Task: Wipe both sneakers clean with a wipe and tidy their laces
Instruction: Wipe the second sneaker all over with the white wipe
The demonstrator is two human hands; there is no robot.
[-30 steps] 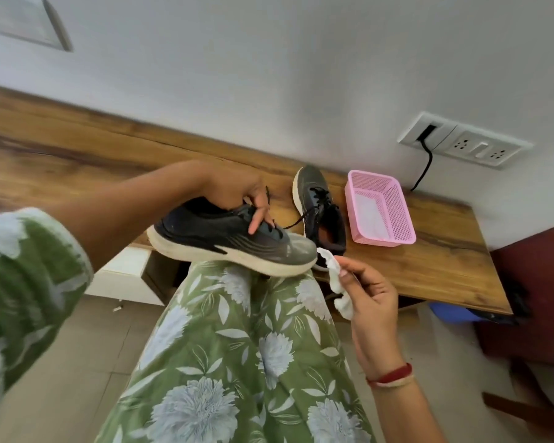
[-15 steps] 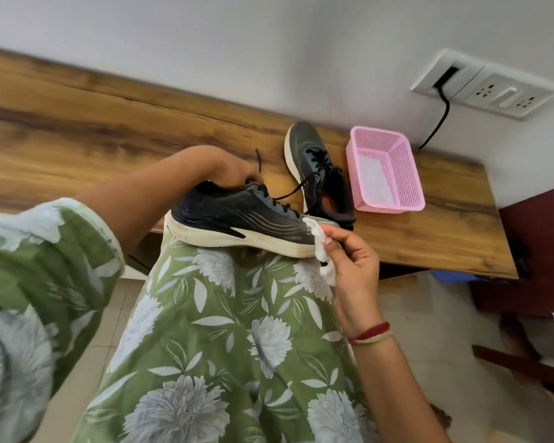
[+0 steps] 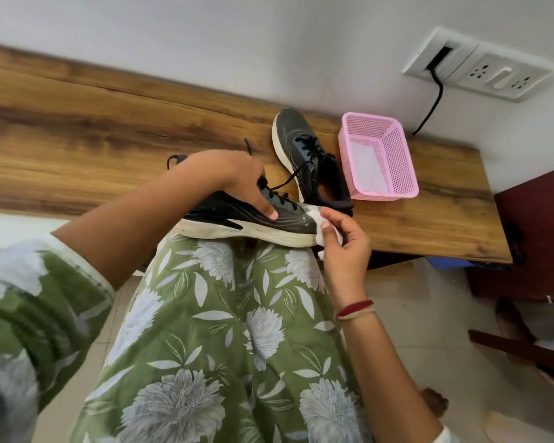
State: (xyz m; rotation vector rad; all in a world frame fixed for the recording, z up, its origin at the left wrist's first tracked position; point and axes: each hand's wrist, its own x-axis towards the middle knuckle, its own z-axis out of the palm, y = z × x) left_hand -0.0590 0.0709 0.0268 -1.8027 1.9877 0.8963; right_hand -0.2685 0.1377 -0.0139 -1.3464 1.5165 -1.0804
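Now the right hand (image 3: 346, 247) has moved the white wipe (image 3: 314, 216) onto the toe of the dark sneaker (image 3: 237, 215) on the lap (image 3: 221, 314), pinching it tight. The left hand (image 3: 231, 174) grips that sneaker from above. The other sneaker (image 3: 296, 139) lies on the wooden desk (image 3: 77, 139) beside a pink basket (image 3: 397, 161).

One sneaker (image 3: 237, 219) on lap (image 3: 231, 314), second sneaker (image 3: 296, 139) behind on desk (image 3: 77, 123) — basket (image 3: 400, 161) just right of it
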